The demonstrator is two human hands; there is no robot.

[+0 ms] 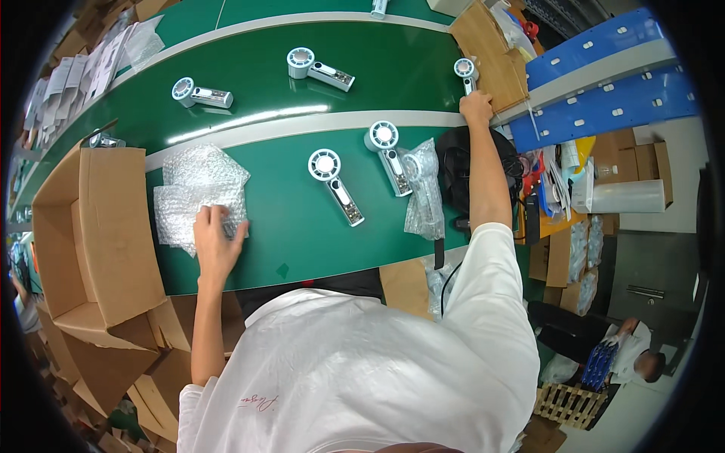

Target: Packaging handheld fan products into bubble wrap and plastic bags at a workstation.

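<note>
My left hand (217,243) rests on a stack of bubble wrap bags (202,167) at the left of the green table, its fingers apart and bent a little. Stretched out to the far right, my right hand (476,110) is closed on the handle of a small handheld fan (465,69); the hand hides the lower handle. Two more handheld fans, one in the middle (325,164) and one to its right (384,137), lie on the near table. Against the right one is a bubble wrap bag (424,189) that seems to have a fan inside.
Beyond a grey rail, fans (300,60) (183,90) lie on a green belt. An open cardboard box (113,226) stands at the left. A black bag (455,162) sits beside my right arm, near a blue slotted panel (596,53). Another person (630,351) is at the far right.
</note>
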